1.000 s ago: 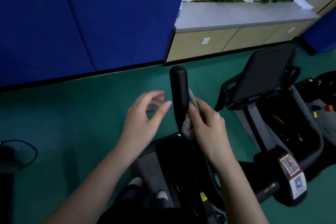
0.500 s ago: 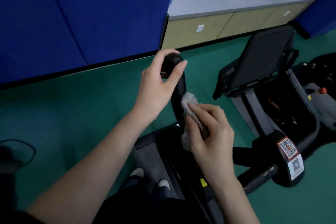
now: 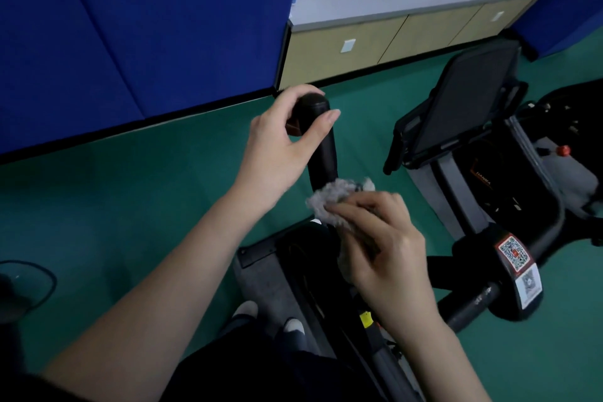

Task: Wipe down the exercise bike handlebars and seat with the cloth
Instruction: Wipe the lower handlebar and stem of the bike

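Pinches a crumpled grey fluffy cloth [image 3: 332, 201] in the right hand [image 3: 385, 248], fingers curled round it, pressed low against the black upright cylindrical handlebar [image 3: 326, 153]. Just above, grips the handlebar's rounded top with the left hand [image 3: 277, 147], thumb across the front. Could well leave that capped top unwiped, hidden as it is under the steadying fingers; might also drop the cloth if pinched too loosely on a stroke. Below, smooth green floor [image 3: 130, 206]. To the right, a second black machine [image 3: 470, 101] with a tilted dark pad. Farthest off, blue padded wall panels [image 3: 146, 26] and a beige low cabinet [image 3: 375, 42] with a grey top.
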The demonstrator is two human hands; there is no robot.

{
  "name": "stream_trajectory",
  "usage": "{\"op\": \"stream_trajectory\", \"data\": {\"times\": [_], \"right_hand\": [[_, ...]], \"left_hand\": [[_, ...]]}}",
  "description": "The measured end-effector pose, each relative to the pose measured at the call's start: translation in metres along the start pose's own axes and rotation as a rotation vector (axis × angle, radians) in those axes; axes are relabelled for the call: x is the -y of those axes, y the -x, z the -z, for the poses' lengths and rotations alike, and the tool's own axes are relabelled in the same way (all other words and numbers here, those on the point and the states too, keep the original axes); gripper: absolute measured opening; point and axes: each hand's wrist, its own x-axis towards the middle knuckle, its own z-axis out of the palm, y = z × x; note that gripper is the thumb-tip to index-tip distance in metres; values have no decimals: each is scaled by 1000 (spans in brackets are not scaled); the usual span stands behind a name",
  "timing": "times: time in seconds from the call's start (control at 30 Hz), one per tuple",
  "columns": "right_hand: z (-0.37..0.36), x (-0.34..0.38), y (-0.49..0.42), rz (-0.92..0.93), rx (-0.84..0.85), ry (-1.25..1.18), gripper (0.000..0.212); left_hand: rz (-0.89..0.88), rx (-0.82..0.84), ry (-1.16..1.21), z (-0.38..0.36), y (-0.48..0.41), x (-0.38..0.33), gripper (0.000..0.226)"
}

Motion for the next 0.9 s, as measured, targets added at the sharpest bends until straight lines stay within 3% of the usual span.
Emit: {"op": "stream_trajectory", "data": {"times": [0.23, 0.3, 0.4, 0.47, 0.6, 0.73, 0.9], "right_hand": [[-5, 7, -2, -116, -74, -13, 27], [0, 4, 8, -148, -63, -16, 28], [9, 0, 19, -238, -74, -32, 27], [8, 1, 18, -286, -92, -62, 26], [2, 3, 6, -318, -94, -134, 23], [9, -6, 15, -384, -60, -176, 20], [1, -3, -2, -353, -65, -210, 22]], "left_hand": [[15, -6, -28, -3, 4, -3, 28], [-26, 4, -145, -2, 7, -2, 36], [-276, -23, -485, 1, 4, -4, 44], [-522, -39, -651, 3, 1, -6, 33], [-812, 69, -774, 0, -1, -7, 27], [-850, 206, -873, -2, 0, -5, 30], [-838, 231, -921, 0, -1, -5, 32]]}}
